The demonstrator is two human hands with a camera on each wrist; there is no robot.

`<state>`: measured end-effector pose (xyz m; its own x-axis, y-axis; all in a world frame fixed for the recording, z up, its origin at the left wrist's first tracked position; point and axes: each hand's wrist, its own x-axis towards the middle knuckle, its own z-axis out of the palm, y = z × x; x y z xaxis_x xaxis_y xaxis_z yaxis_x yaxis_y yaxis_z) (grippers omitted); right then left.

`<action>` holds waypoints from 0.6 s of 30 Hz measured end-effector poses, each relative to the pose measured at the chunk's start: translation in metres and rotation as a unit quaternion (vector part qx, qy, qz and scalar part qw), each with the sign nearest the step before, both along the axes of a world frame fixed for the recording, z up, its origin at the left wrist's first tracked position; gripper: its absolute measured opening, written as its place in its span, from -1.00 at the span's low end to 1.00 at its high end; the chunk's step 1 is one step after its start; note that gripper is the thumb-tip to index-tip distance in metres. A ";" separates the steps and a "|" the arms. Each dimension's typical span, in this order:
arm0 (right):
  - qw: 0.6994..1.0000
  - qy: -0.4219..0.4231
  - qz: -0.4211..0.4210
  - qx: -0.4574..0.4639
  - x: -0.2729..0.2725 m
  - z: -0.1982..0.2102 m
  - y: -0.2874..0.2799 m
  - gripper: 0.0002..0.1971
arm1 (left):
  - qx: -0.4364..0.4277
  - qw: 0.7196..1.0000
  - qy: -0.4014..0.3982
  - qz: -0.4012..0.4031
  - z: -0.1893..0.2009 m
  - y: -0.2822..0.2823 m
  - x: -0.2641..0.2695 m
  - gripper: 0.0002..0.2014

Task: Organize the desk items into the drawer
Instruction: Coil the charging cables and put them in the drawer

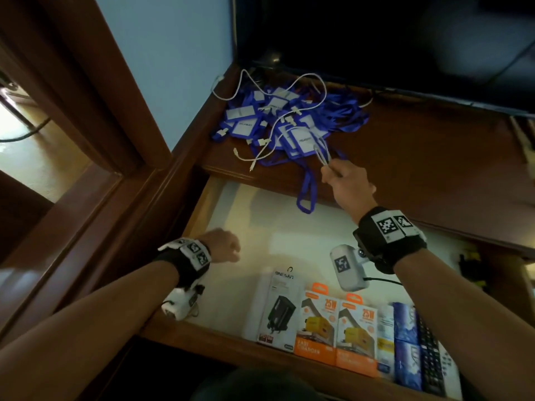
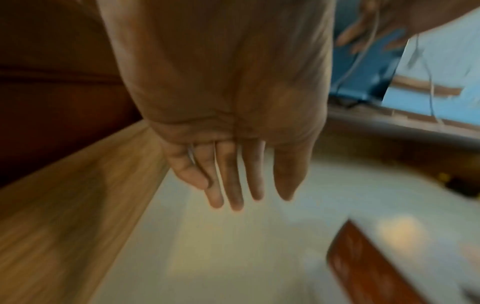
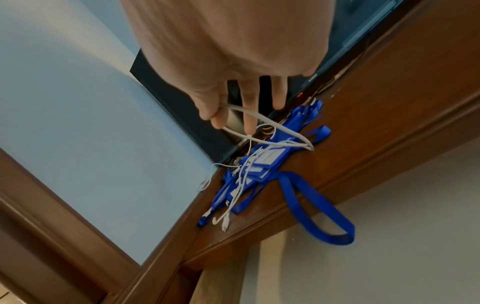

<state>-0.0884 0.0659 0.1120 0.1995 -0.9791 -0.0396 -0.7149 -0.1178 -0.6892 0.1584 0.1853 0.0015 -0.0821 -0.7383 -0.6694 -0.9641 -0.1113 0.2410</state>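
Head view: your right hand (image 1: 348, 176) pinches a white cable (image 1: 321, 153) above the lanyards (image 1: 289, 123).
Your left hand (image 1: 224, 246) hangs relaxed, holding nothing, beside the lanyards, over the drawer (image 1: 260, 227).

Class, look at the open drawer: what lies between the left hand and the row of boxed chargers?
Nothing: in the head view only bare pale drawer floor stretches from the left hand to the boxed chargers.
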 end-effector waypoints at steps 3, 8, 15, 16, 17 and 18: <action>1.000 -0.018 0.013 -0.021 -0.004 0.014 -0.006 -0.71 | -0.173 0.976 0.109 0.074 0.047 -0.046 -0.018 -0.54; 0.989 -0.072 0.063 -0.111 -0.015 0.060 -0.011 -0.77 | -0.344 0.879 0.317 0.088 0.140 -0.115 -0.059 -0.13; 0.959 -0.089 0.070 -0.259 -0.054 0.120 -0.002 -0.80 | -0.320 0.891 0.309 -0.090 0.198 -0.164 -0.117 -0.84; 0.957 -0.105 0.065 -0.264 -0.064 0.124 -0.002 -0.80 | -0.322 0.898 0.289 -0.088 0.195 -0.168 -0.119 -0.80; 0.956 -0.127 0.059 -0.258 -0.075 0.126 -0.001 -0.81 | -0.321 0.901 0.281 -0.075 0.192 -0.171 -0.120 -0.75; 0.956 -0.147 0.051 -0.247 -0.087 0.127 0.000 -0.81 | -0.324 0.903 0.277 -0.061 0.188 -0.173 -0.118 -0.74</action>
